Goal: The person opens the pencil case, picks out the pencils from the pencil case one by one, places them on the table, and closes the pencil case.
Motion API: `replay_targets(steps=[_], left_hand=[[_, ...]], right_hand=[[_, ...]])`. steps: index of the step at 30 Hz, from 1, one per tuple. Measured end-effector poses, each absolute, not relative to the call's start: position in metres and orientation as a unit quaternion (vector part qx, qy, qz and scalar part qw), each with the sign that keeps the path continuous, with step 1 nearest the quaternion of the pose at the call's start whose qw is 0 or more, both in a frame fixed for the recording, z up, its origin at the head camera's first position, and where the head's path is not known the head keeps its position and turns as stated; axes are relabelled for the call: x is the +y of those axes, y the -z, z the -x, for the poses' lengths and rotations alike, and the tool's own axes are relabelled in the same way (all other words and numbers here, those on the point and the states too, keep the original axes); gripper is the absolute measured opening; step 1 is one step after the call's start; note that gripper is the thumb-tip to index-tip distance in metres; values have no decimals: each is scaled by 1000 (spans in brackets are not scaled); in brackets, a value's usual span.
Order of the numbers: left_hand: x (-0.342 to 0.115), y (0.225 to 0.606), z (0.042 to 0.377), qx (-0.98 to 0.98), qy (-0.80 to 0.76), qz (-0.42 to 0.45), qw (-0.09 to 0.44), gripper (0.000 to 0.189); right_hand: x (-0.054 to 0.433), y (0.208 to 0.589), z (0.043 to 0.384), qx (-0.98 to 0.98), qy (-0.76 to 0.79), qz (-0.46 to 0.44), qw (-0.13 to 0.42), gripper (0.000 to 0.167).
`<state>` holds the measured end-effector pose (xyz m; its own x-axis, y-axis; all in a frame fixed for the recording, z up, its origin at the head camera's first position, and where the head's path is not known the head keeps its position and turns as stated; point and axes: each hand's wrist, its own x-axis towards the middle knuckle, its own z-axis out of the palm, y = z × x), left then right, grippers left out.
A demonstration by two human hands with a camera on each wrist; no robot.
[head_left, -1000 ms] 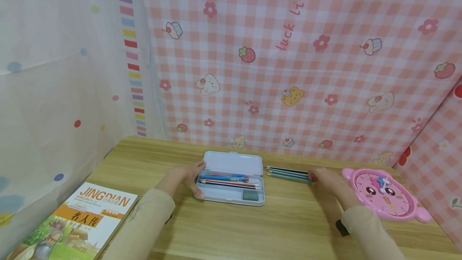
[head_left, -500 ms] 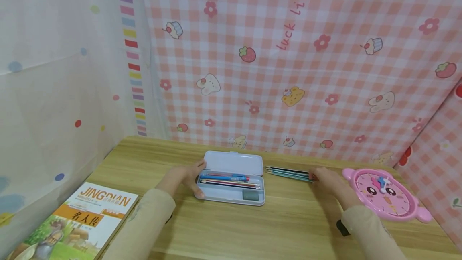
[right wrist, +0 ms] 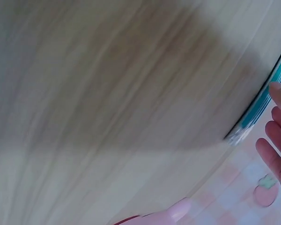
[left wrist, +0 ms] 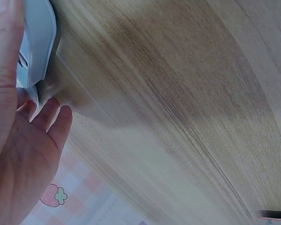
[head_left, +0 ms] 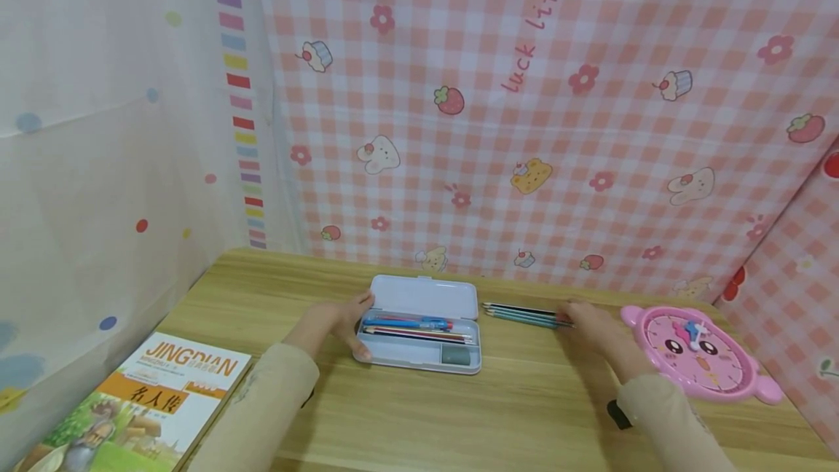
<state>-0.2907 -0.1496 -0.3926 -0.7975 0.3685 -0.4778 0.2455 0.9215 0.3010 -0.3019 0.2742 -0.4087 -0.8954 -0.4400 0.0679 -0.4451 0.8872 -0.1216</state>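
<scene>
An open white pencil case (head_left: 413, 364) lies on the table, its lid folded back. Inside are a blue pen (head_left: 406, 323), several pencils (head_left: 419, 333) and a dark green eraser (head_left: 455, 354). My left hand (head_left: 337, 323) holds the case by its left end, thumb at the near corner and fingers at the far side; in the left wrist view the other fingers of this hand (left wrist: 28, 140) reach past the case. To the right, my right hand (head_left: 590, 330) pinches several teal and black pencils (head_left: 521, 315), points facing the case. Their back ends show past the thumb in the right wrist view.
A pink clock (head_left: 698, 352) with a cartoon face lies right of my right hand. At the front left is a book (head_left: 151, 399). Pink checked cloth (head_left: 491, 130) hangs along the table's back edge, and white cloth (head_left: 98, 166) on the left.
My right hand has slid slightly left along the pencils, and their back ends now show beyond the fingers. My left hand and the pencil case stay in place.
</scene>
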Motion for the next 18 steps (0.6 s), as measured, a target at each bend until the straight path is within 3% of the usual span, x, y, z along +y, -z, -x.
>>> replay_targets(steps=[10, 18], left_hand=[[-150, 395, 291, 942, -110, -164, 270, 111], [-150, 394, 290, 942, -120, -162, 268, 110]], right_hand=[[223, 407, 304, -954, -91, -281, 44, 9], [173, 409, 300, -942, -98, -320, 29, 10]])
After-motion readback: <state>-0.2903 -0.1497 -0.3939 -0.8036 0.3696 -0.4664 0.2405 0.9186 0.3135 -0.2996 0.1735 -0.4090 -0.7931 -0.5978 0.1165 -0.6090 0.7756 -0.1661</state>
